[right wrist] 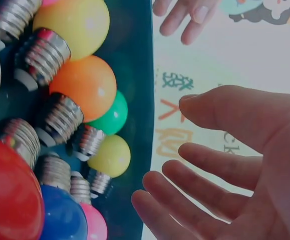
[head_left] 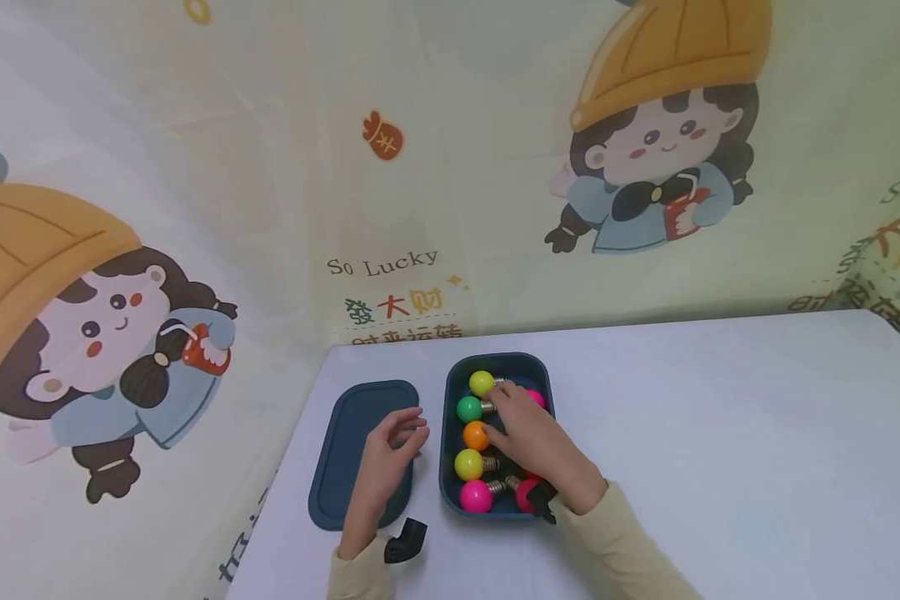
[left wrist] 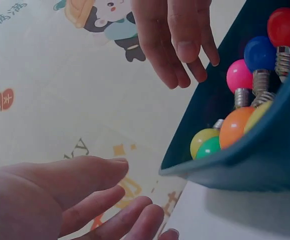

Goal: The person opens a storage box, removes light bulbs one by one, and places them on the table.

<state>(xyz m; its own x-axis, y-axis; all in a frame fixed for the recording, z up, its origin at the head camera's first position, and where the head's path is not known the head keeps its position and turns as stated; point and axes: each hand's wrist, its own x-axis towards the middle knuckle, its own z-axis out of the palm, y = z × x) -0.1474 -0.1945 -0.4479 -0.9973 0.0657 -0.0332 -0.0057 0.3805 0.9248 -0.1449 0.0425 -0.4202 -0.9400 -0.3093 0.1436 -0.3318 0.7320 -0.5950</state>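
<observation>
A dark blue box (head_left: 443,467) holds several small light bulbs with metal screw bases. Over it hangs my right hand (head_left: 532,433), its fingers spread and relaxed with nothing held, as the right wrist view also shows. Nearest to it in the head view are an orange bulb (head_left: 476,435), a green bulb (head_left: 468,409) and a yellow bulb (head_left: 482,382). Red (right wrist: 10,190) and blue bulbs (right wrist: 62,215) lie along the other side of the box. My left hand (head_left: 385,458) hovers above a flat dark blue lid (head_left: 345,433), loosely bent and gripping nothing.
The lid lies on the white table (head_left: 690,450) to the left of the box. Behind the table hangs a pale cloth (head_left: 480,167) printed with cartoon figures and lettering. Black wrist mounts (head_left: 407,540) sit at both sleeves.
</observation>
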